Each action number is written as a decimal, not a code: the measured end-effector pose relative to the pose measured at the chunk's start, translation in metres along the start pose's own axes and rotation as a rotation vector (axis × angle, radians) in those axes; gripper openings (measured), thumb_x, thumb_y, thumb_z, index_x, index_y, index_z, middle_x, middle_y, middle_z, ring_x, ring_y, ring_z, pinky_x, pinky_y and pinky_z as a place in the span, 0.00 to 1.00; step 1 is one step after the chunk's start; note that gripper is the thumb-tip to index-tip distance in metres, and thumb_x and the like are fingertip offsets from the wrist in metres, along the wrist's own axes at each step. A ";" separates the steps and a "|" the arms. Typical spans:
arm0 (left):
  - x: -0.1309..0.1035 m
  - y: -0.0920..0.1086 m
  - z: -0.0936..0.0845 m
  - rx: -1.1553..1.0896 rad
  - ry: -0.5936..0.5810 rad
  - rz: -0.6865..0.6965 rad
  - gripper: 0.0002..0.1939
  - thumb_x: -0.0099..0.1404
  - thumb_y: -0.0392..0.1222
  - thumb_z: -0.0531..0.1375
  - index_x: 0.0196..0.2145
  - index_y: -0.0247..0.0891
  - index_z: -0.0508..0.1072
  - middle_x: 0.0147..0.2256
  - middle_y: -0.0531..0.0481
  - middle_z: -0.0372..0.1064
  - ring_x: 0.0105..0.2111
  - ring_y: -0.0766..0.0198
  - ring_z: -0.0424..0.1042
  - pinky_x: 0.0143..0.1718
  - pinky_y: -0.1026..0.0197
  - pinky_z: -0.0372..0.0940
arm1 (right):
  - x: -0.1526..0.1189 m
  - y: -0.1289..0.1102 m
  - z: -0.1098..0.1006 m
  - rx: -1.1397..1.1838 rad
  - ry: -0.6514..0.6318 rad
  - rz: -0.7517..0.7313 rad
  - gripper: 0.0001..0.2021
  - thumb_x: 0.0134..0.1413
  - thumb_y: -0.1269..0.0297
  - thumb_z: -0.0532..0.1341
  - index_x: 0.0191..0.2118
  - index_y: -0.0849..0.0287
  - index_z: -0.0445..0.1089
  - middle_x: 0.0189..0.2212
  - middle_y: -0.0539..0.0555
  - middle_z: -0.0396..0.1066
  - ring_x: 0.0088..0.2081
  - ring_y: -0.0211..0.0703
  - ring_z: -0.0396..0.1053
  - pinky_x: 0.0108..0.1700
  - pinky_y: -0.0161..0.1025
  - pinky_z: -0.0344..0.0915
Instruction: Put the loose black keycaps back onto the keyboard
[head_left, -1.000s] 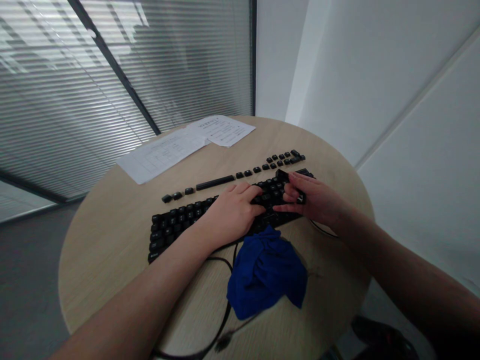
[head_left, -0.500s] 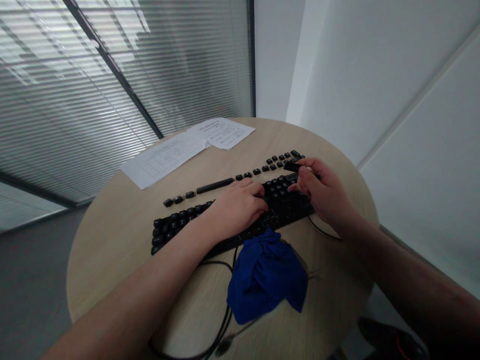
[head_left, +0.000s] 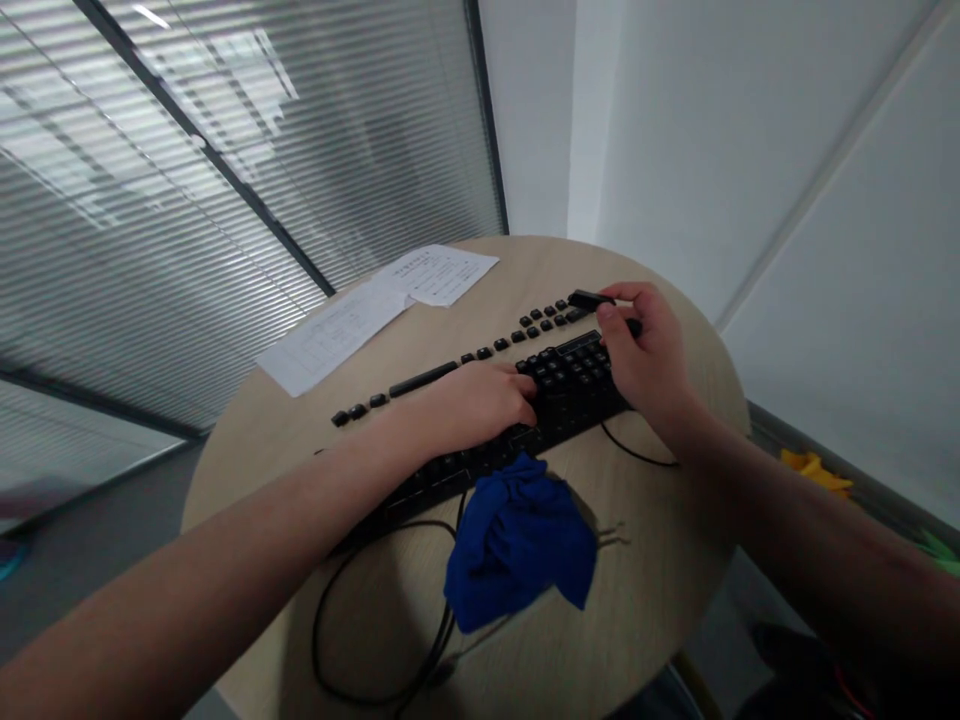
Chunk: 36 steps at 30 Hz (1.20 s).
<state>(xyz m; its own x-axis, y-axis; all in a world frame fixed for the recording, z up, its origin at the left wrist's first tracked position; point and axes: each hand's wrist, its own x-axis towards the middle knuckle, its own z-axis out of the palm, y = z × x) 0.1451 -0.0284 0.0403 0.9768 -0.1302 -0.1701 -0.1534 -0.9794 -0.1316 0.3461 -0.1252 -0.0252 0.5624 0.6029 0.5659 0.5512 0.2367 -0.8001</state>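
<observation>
Black piece moved toward loose keycaps, right hand seemingly covering part

Our left hand and right hand are bare, as are our left forearm and right forearm, both smooth in outline, tapering toward slimmer wrists.

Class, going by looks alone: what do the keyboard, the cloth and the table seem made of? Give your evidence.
Keyboard: probably plastic, black, fairly matte; no metallic gleam shows.
Cloth: matte blue fabric, from its soft folds; fibre unclear.
Table: wood or wood-look laminate, low sheen; faint, pale grain shows.
</observation>
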 end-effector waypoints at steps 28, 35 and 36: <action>0.037 0.031 -0.002 0.107 -0.144 -0.524 0.10 0.63 0.40 0.58 0.40 0.36 0.76 0.38 0.42 0.77 0.36 0.48 0.78 0.31 0.54 0.70 | 0.008 0.020 0.004 -0.054 0.030 -0.019 0.16 0.68 0.49 0.53 0.47 0.56 0.68 0.39 0.54 0.74 0.40 0.42 0.71 0.44 0.40 0.67; 0.043 0.034 -0.005 0.100 -0.181 -0.549 0.10 0.63 0.37 0.58 0.40 0.34 0.77 0.37 0.39 0.77 0.37 0.45 0.79 0.32 0.51 0.72 | 0.008 0.020 0.005 -0.019 0.005 0.011 0.17 0.68 0.49 0.53 0.48 0.56 0.68 0.38 0.54 0.73 0.39 0.42 0.71 0.45 0.42 0.68; 0.044 0.035 -0.005 0.102 -0.180 -0.552 0.10 0.63 0.36 0.58 0.40 0.34 0.77 0.37 0.38 0.77 0.37 0.44 0.79 0.32 0.51 0.72 | 0.008 0.020 0.005 -0.014 0.005 0.011 0.17 0.67 0.49 0.54 0.48 0.56 0.68 0.38 0.54 0.73 0.39 0.42 0.71 0.45 0.41 0.68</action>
<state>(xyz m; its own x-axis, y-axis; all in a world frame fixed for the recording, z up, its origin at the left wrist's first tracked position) 0.1839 -0.0693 0.0329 0.8767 0.4320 -0.2116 0.3486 -0.8737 -0.3394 0.3582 -0.1121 -0.0376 0.5714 0.6015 0.5583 0.5538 0.2195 -0.8032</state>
